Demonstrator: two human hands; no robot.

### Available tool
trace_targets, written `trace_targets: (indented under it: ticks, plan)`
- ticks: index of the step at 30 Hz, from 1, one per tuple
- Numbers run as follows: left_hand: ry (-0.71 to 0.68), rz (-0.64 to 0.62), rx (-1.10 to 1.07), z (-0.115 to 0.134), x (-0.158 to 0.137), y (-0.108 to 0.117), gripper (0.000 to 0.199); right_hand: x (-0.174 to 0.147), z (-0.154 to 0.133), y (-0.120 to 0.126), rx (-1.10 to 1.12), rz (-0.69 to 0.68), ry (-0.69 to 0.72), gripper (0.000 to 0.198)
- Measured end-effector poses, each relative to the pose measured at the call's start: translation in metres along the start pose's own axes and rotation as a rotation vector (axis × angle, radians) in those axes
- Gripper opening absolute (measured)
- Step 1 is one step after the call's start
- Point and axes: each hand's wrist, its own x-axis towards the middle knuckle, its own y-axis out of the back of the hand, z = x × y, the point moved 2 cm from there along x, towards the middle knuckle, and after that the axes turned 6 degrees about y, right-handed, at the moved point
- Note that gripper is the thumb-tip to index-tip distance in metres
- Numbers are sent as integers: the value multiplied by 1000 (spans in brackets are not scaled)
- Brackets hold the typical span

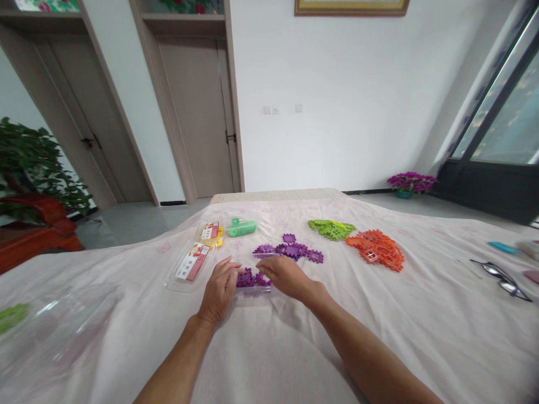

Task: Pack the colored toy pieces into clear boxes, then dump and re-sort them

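A clear plastic box [252,290] stands in front of me with purple notched plastic building pieces [246,278] inside. My left hand [221,285] is closed around the box's left side, its fingertips at the rim. Over the right part of the box, my right hand [283,271] has its fingers bent together and pointing down toward the pieces; what they pinch, if anything, is hidden. Just behind the box lies a loose pile of more purple pieces [290,249].
Left of the box are labelled clear lids [193,264], a box of green pieces [242,227] and some yellow pieces [219,238]. Lime pieces [332,229], orange pieces [377,248] and eyeglasses [501,278] lie to the right. A clear plastic bag [71,325] rests at left.
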Motion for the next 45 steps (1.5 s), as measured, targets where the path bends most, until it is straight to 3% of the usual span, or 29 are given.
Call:
trace_targets:
  ticks: [3,7,10,13,16,19,27,30,34,40,43,45]
  plan:
    - [-12,7,12,0,0,0,36,-1,16,13,-30,115,-78,27]
    - [-72,61,83,6,1,4,33,-6,46,27,-130,199,-285,28]
    - [-189,122,180,20,2,10,27,-12,70,28,-177,167,-421,28]
    - [-305,45,229,38,3,9,25,-18,85,22,-157,54,-469,27]
    - [-337,-84,259,52,4,3,32,-20,90,10,-104,-22,-420,37]
    - [-286,-159,278,58,5,-3,36,-21,88,-2,-107,-44,-356,44]
    - [-180,-214,239,63,6,-4,14,-18,92,-14,-75,10,-366,32]
    - [-182,-210,238,62,6,-4,17,-18,95,-11,-16,94,-396,35]
    - [-205,-211,227,59,6,-6,15,-15,96,-3,55,299,-423,22]
    - [-230,-194,239,59,6,-6,15,-7,70,17,235,665,-264,18]
    - [-232,-192,241,61,6,-5,13,-4,44,25,232,686,-139,18]
    - [-235,-196,240,61,6,-4,13,-2,27,25,193,605,-77,20]
